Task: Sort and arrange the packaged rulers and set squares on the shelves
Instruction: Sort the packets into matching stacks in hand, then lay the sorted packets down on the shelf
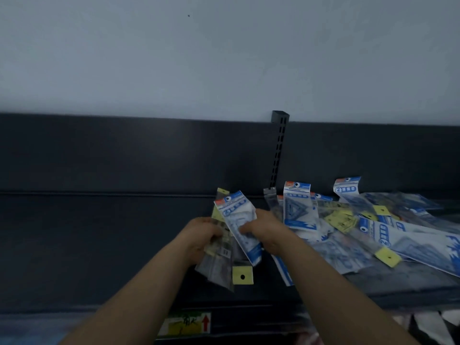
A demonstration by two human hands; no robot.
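My left hand (202,236) grips a fan of clear packets with yellow header cards (219,260) over the dark shelf (104,245). My right hand (267,231) pinches a blue-and-white set square packet (240,220) that stands in front of that fan. To the right lies a loose heap of blue-and-white packets (388,235) mixed with yellow-tagged ones. One blue-and-white packet (298,205) leans upright near the back panel.
A black slotted upright (278,150) rises from the shelf's back panel, with a pale wall above. A yellow price label with a red arrow (186,324) sits on the shelf's front edge. The left half of the shelf is bare dark metal.
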